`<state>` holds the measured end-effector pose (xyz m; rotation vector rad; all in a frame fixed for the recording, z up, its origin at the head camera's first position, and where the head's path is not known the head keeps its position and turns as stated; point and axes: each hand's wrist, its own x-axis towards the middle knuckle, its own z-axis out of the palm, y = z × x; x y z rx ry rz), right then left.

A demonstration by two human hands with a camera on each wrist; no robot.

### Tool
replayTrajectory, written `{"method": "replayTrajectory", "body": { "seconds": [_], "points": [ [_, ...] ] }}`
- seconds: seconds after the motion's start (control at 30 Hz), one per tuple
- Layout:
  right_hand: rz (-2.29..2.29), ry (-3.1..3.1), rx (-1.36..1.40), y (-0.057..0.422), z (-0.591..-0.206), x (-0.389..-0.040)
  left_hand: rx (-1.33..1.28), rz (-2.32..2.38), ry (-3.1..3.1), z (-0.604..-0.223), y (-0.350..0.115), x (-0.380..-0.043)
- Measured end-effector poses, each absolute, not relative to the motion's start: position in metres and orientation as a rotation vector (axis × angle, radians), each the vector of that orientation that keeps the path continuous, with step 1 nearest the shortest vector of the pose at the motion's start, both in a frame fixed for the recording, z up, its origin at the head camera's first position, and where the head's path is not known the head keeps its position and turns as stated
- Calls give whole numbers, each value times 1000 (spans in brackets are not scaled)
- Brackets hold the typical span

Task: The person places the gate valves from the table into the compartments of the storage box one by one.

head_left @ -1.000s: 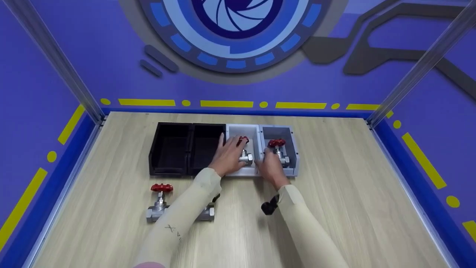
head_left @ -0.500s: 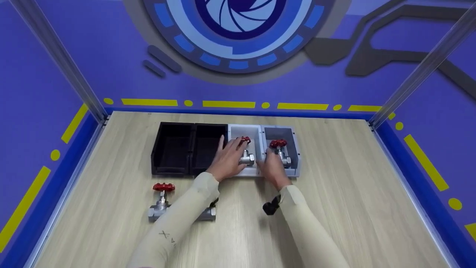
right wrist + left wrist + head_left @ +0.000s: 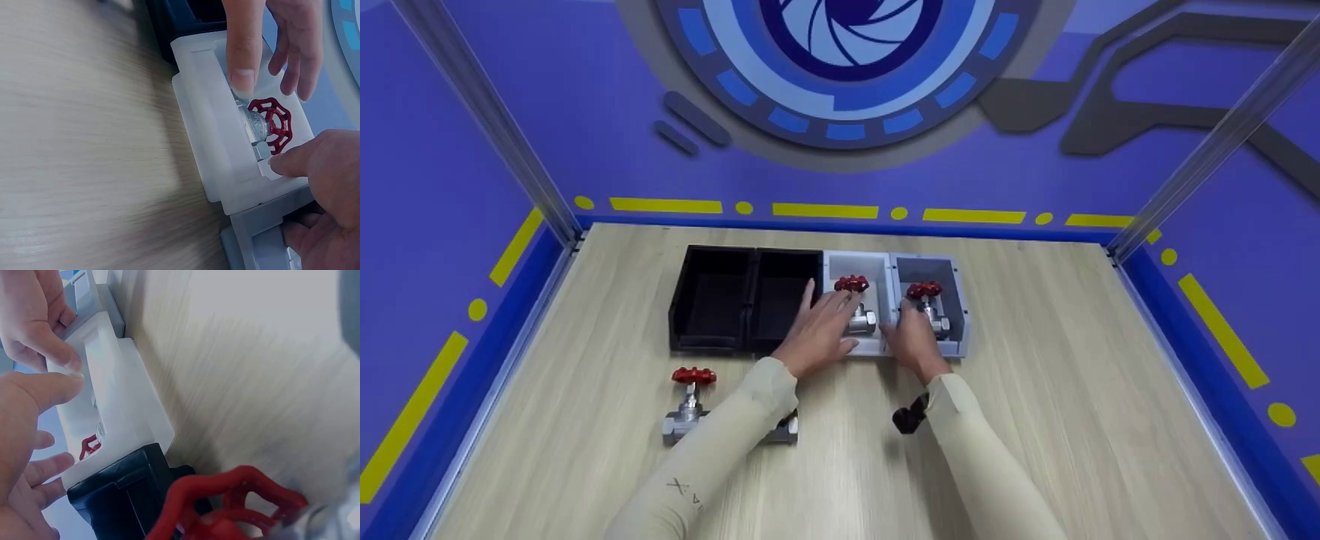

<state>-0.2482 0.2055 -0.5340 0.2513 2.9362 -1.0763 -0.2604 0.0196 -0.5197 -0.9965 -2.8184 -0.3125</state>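
Observation:
A globe valve with a red handwheel (image 3: 851,284) stands in the white bin (image 3: 132,382). My left hand (image 3: 819,330) is over this bin, fingers extended and lifting clear of the valve; its thumb hangs near the valve body in the right wrist view. Another red-wheeled valve (image 3: 926,300) is in the grey bin (image 3: 957,348), partly behind my right hand (image 3: 915,341). That hand's thumb (image 3: 289,162) lies on the white bin's side and its fingers on the grey bin's side, pinching the adjoining walls.
Two black bins (image 3: 709,347) adjoin the white one on the left. A red-wheeled valve (image 3: 690,409) lies on the wooden table (image 3: 1057,360) before them. Beside it, my left forearm hides most of another metal fitting (image 3: 789,430). Purple panels (image 3: 840,180) enclose the table.
My left hand has drawn back slightly towards me, uncovering the handwheel in the white bin. The right hand keeps its place at the grey bin. The head view has shifted slightly.

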Motion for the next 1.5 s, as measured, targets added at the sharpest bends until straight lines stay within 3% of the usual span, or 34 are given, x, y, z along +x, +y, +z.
{"method": "replayTrajectory", "body": {
  "seconds": [1.5],
  "points": [
    [-1090,2842,280,206,-531,-250,-1099,-390,-2749,-527,-9,-214]
  ]
}}
